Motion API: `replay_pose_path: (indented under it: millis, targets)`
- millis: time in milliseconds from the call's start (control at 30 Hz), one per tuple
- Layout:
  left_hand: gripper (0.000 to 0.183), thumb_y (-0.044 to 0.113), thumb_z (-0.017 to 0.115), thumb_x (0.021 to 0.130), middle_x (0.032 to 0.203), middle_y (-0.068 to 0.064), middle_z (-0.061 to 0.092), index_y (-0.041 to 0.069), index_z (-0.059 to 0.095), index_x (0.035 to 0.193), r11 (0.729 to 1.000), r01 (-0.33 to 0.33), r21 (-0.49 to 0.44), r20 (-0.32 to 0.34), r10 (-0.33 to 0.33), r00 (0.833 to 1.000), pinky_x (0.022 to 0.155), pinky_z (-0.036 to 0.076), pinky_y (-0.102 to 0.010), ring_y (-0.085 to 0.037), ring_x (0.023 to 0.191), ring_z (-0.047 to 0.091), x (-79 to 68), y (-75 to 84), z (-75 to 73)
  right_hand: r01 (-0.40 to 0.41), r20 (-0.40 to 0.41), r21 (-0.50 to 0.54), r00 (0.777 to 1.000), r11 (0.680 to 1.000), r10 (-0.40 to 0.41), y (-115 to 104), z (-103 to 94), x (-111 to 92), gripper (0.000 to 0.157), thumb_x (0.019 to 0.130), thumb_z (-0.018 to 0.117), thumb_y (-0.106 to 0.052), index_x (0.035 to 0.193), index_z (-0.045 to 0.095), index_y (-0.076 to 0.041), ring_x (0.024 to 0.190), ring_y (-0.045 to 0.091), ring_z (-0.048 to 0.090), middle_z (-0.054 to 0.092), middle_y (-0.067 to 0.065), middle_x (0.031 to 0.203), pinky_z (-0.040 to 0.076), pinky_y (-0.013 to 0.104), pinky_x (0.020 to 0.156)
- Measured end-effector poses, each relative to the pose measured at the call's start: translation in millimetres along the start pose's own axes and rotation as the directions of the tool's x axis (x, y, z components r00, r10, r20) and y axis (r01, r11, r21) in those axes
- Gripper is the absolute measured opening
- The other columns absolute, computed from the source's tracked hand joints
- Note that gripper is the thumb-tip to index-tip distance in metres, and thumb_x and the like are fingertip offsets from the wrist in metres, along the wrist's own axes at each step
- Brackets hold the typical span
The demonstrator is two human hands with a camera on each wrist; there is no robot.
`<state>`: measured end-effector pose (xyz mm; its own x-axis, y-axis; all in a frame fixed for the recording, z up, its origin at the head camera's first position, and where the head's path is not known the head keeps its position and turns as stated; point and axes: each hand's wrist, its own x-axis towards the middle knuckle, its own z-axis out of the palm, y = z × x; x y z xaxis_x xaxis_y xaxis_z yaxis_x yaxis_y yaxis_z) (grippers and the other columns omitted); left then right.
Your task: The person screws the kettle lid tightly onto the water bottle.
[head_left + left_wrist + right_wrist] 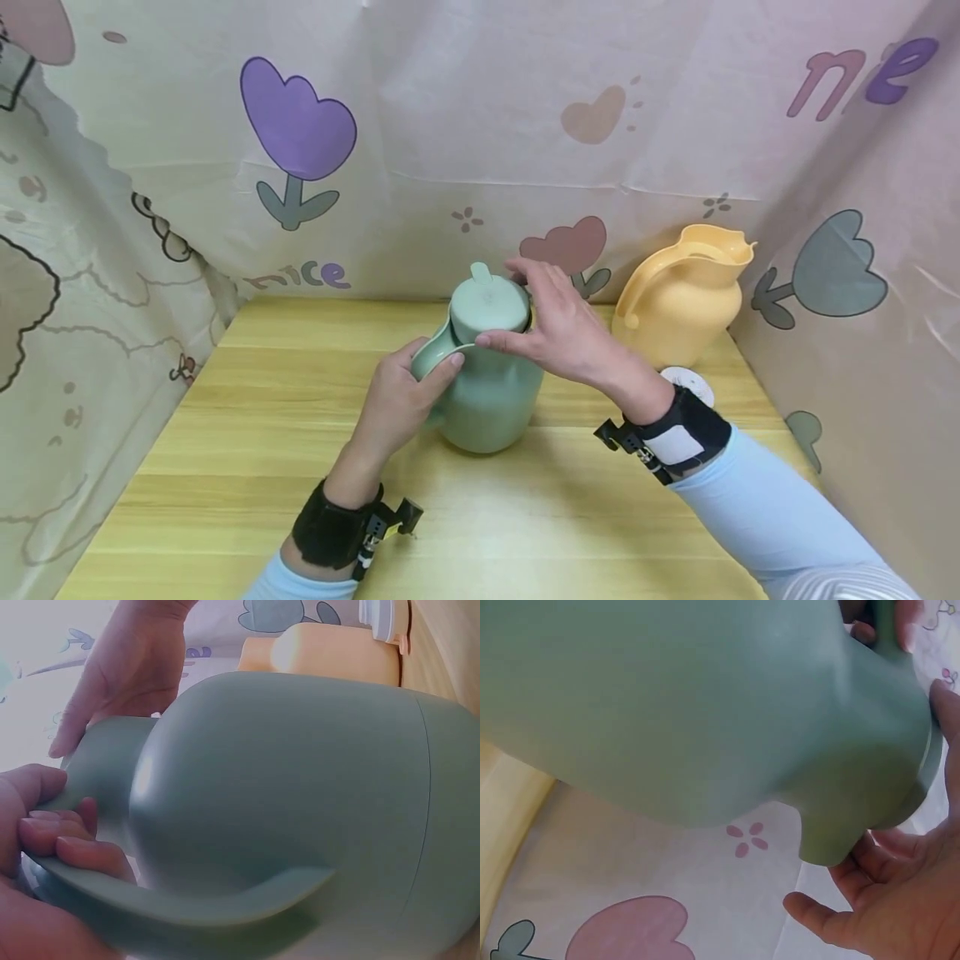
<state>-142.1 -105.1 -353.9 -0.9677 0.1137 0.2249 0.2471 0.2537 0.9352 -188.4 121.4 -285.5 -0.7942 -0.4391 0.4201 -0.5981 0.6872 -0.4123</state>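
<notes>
A pale green thermos jug [491,396] stands on the wooden table in the head view, with a round green lid [489,307] at its mouth. My left hand [408,396] grips its handle [435,353], thumb along the top; the left wrist view shows the fingers curled round the handle [202,911]. My right hand [566,325] spans the lid, thumb at the near rim and fingers at the far side. In the right wrist view, its fingers reach behind the short spout [829,836] and the thumb touches the lid's edge.
A yellow jug [686,300] with an open top stands at the back right of the table [300,417]. Beside its base lies a white round piece [687,383]. Printed cloth [450,108] hangs behind the table and along both sides.
</notes>
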Motion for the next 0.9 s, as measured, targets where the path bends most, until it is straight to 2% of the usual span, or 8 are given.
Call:
replay_pose_path:
  millis: [133, 333, 467, 633, 767, 900]
  targets:
    - [0.040, 0.053, 0.066, 0.086, 0.080, -0.010, 0.061, 0.015, 0.066, 0.100, 1.000, 0.005, -0.003, -0.002, -0.005, 1.000, 0.067, 0.054, -0.039, -0.024, 0.078, 0.058, -0.5, 0.4, 0.1, 0.007, -0.004, -0.005, 1.000, 1.000, -0.007, -0.3, 1.1, -0.3, 0.099, 0.071, 0.070, -0.069, 0.142, 0.034, -0.009, 0.114, 0.021, 0.042, 0.048, 0.008, 0.129, 0.041, 0.045, 0.094]
    - [0.040, 0.052, 0.067, 0.086, 0.080, -0.010, 0.060, 0.014, 0.066, 0.098, 1.000, 0.012, -0.015, -0.003, -0.012, 1.000, 0.068, 0.054, -0.039, -0.024, 0.079, 0.058, -0.6, 0.2, 0.6, -0.034, 0.091, 0.137, 0.996, 0.990, 0.021, -0.3, -6.7, -3.7, 0.088, 0.081, 0.070, -0.055, 0.149, 0.024, -0.023, 0.130, 0.017, 0.036, 0.043, -0.002, 0.145, 0.033, 0.051, 0.107]
    - [0.040, 0.051, 0.067, 0.086, 0.080, -0.011, 0.059, 0.013, 0.066, 0.098, 1.000, 0.009, -0.012, -0.001, -0.009, 1.000, 0.067, 0.054, -0.038, -0.025, 0.078, 0.057, -0.6, 0.3, 0.8, -0.031, 0.104, 0.184, 0.995, 0.983, 0.012, 1.1, -5.7, -4.4, 0.085, 0.083, 0.069, -0.051, 0.149, 0.023, -0.025, 0.132, 0.014, 0.038, 0.043, -0.001, 0.146, 0.033, 0.049, 0.109]
    - [0.036, 0.047, 0.067, 0.088, 0.080, -0.011, 0.059, 0.012, 0.067, 0.098, 1.000, 0.002, 0.002, -0.006, -0.002, 1.000, 0.066, 0.052, -0.036, -0.024, 0.078, 0.056, -1.1, 0.3, 0.2, -0.016, 0.011, 0.190, 1.000, 0.982, 0.014, 1.5, 3.6, -5.1, 0.087, 0.079, 0.073, -0.052, 0.147, 0.028, -0.023, 0.127, 0.015, 0.042, 0.048, 0.002, 0.140, 0.035, 0.047, 0.106]
    - [0.031, 0.041, 0.068, 0.089, 0.080, -0.010, 0.059, 0.012, 0.067, 0.100, 1.000, 0.012, 0.015, -0.017, -0.011, 1.000, 0.064, 0.050, -0.035, -0.023, 0.077, 0.055, -1.3, 0.3, 1.1, 0.012, -0.088, 0.145, 0.996, 0.989, 0.001, 3.4, 14.1, -5.8, 0.094, 0.074, 0.077, -0.055, 0.144, 0.032, -0.012, 0.123, 0.021, 0.041, 0.048, 0.009, 0.133, 0.037, 0.049, 0.104]
    - [0.030, 0.040, 0.068, 0.089, 0.076, -0.009, 0.054, 0.012, 0.066, 0.100, 1.000, 0.017, 0.011, -0.016, -0.017, 1.000, 0.061, 0.047, -0.034, -0.024, 0.074, 0.053, -1.5, 0.0, 2.2, 0.018, -0.128, 0.125, 0.992, 0.992, -0.002, 6.3, 20.5, -7.4, 0.096, 0.073, 0.078, -0.055, 0.142, 0.032, -0.007, 0.121, 0.023, 0.041, 0.046, 0.010, 0.131, 0.038, 0.049, 0.102]
